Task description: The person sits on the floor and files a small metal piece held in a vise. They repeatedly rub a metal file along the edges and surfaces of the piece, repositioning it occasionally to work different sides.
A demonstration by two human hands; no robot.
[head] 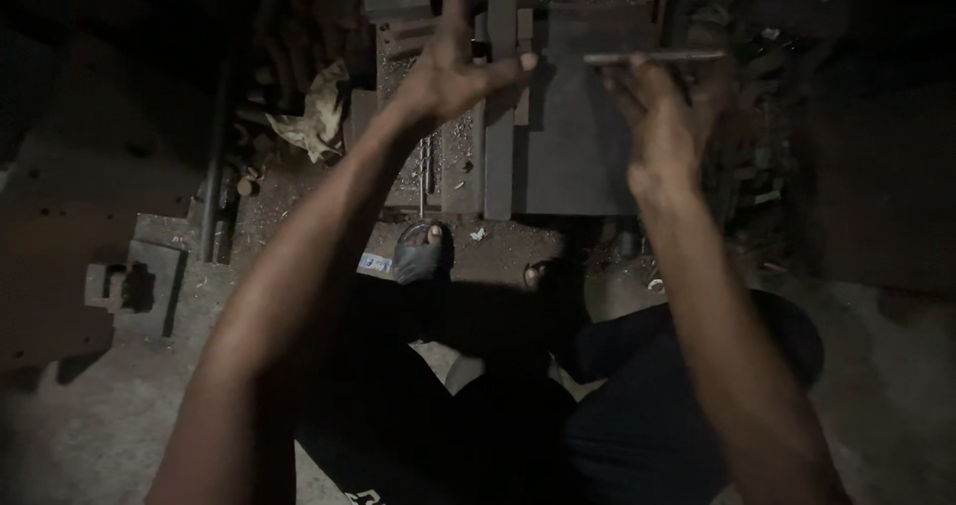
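Note:
My left hand (460,65) is raised with its fingers spread and nothing in it, above a dark metal block (578,156) on the floor. To its right, my right hand (665,117) is shut on a thin flat metal strip (652,57) that it holds level over the same block. The strip's left end is close to my left thumb, apart from it. Both forearms reach forward from the bottom of the view. The scene is dim.
A foot in a sandal (420,249) rests just in front of the block. A crumpled rag (314,112) lies at the left of it. A notched metal piece (134,286) sits on the concrete floor at the left. Scrap metal clutters the right side (762,156).

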